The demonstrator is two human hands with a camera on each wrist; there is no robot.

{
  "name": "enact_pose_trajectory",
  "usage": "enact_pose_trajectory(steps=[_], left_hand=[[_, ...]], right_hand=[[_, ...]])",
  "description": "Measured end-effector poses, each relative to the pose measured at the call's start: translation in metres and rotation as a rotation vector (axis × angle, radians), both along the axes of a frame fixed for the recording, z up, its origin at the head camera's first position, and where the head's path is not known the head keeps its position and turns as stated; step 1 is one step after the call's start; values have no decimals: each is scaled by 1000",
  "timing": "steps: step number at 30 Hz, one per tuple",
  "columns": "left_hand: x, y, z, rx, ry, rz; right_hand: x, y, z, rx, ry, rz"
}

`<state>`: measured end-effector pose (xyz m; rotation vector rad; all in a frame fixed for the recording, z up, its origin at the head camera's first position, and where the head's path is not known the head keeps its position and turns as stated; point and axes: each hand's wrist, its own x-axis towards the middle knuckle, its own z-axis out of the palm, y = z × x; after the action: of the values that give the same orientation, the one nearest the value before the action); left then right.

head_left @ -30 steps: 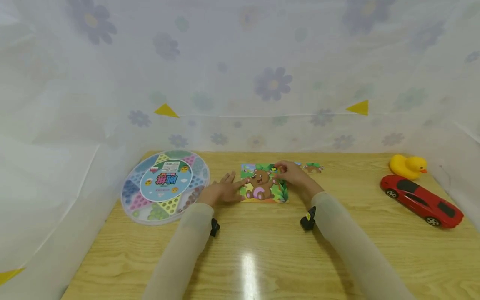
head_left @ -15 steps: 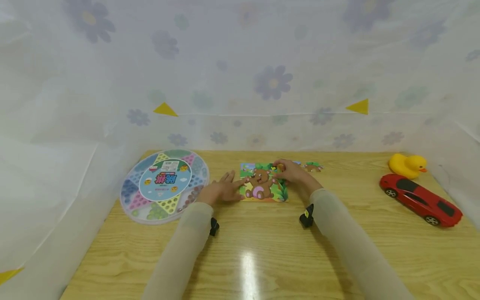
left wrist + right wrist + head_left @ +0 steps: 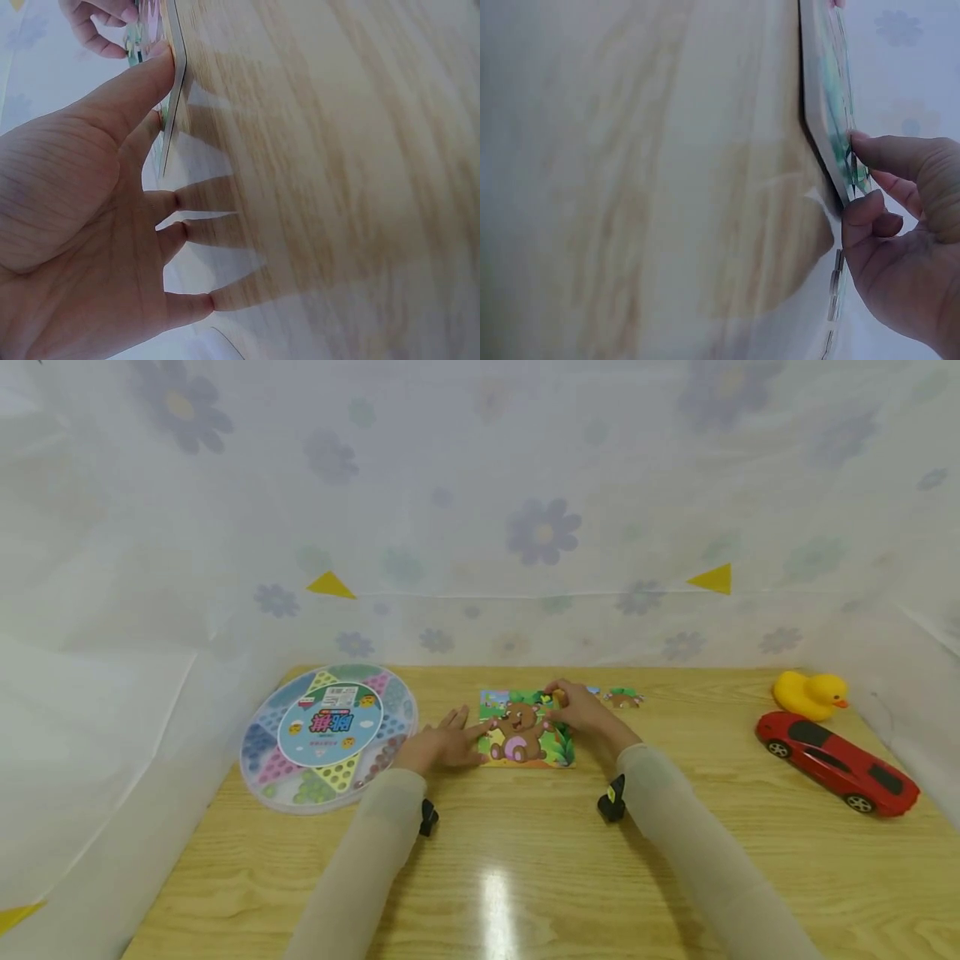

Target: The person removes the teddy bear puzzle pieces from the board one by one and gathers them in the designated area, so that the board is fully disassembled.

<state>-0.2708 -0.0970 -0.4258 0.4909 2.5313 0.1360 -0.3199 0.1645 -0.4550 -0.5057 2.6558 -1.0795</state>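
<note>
A jigsaw puzzle (image 3: 525,739) with a brown bear picture lies flat in a board near the table's back. At its left edge is my left hand (image 3: 448,742), fingers spread; in the left wrist view the thumb (image 3: 154,71) rests on the board's rim. My right hand (image 3: 587,710) is over the puzzle's upper right corner. Thumb and finger there pinch a small puzzle piece (image 3: 861,176), which the right wrist view shows tilted at the board's surface. Just right of that hand, loose puzzle pieces (image 3: 622,697) with brown and green print lie on the table.
A round Chinese checkers set (image 3: 330,727) lies to the left, close by my left forearm. On the far right are a yellow rubber duck (image 3: 810,695) and a red toy car (image 3: 836,764). White flower-printed sheeting (image 3: 480,527) walls in the wooden table (image 3: 555,868).
</note>
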Motion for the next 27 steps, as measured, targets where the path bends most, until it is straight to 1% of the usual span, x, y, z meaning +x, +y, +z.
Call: enact_pose_trajectory(steps=[2,4,9,13,15,17,19,22,25,27], left_hand=[[0,0,-1,1,-1,4],[0,0,-1,-1,2,2],[0,0,-1,1,1,-1],[0,0,0,5,1,4],[1,0,1,5,1,4],[1,0,2,9,-2,5],[2,0,3,13,-4,3],[2,1,2,10,-5,1],[1,1,1,6,-5,3],[1,1,0,6,-6,8]], right_hand=[[0,-1,-1,3,35,7],[-1,-1,-1,2,50,12],[-1,-6,0,10,54,-2],[2,-10,3,48,61,-39],[3,-11,4,69,60,-70],[4,-11,4,65,50,-107],[5,-9,4,19,17,-148],[5,-5,3,-127,-63,-188],[4,0,0,-268,-134,-198],[3,4,-3,-335,-172,-197]])
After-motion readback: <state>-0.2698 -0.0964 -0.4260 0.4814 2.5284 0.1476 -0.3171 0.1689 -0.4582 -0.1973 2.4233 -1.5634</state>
